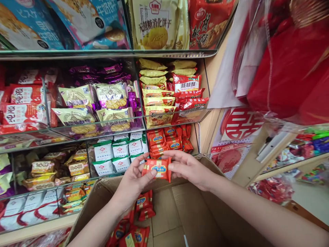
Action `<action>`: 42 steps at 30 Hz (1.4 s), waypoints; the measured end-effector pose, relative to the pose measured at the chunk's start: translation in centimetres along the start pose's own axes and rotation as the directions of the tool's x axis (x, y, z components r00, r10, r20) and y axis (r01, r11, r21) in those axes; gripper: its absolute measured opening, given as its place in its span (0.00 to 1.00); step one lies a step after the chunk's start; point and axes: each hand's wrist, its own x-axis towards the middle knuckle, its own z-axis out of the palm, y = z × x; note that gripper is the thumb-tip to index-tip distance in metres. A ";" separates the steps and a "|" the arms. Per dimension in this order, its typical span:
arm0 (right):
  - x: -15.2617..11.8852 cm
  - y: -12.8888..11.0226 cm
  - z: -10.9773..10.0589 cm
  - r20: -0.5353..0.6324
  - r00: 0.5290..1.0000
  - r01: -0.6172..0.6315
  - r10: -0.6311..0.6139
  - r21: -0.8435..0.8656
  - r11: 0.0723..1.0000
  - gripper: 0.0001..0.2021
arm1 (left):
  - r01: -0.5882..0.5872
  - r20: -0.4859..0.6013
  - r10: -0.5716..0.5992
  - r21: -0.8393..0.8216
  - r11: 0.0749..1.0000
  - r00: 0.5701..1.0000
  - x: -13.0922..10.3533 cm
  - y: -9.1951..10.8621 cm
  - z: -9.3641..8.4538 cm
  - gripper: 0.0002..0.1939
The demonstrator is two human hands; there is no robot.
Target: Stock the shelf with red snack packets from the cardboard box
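Observation:
Between both my hands is a small red packet of soda crackers [162,167], held label up over the far edge of a cardboard box [185,209]. My left hand [137,173] grips its left end, thumb on the front. On its right end, the thumb and fingers of my right hand [189,169] are closed. Several matching red packets [137,236] lie in the box at the lower left. Just beyond my hands, a shelf compartment holds stacked red packets of the same look [167,139].
Glass dividers split the shelves. White-and-green packets [120,152] fill the compartment left of the red stack, with walnut cookie packets [159,115] above it. A glass shelf edge [174,53] runs higher up. Red wrapped goods [290,75] hang at the right.

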 end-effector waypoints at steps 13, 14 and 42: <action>0.9 2.5 -0.6 0.010 0.991 0.131 -0.132 -0.194 0.972 0.21 | 0.023 -0.031 -0.023 0.022 0.999 0.999 1.5 -1.5 -0.7 0.14; 0.8 2.7 -0.6 0.038 0.981 0.194 -0.190 -0.246 0.950 0.26 | 0.019 -0.040 -0.018 0.024 1.000 0.999 1.7 -1.7 -0.7 0.14; 8.1 0.3 -7.9 -0.602 0.713 0.346 -0.359 -0.142 0.927 0.20 | -0.007 -0.116 0.069 0.463 0.886 0.991 3.4 -3.1 0.3 0.17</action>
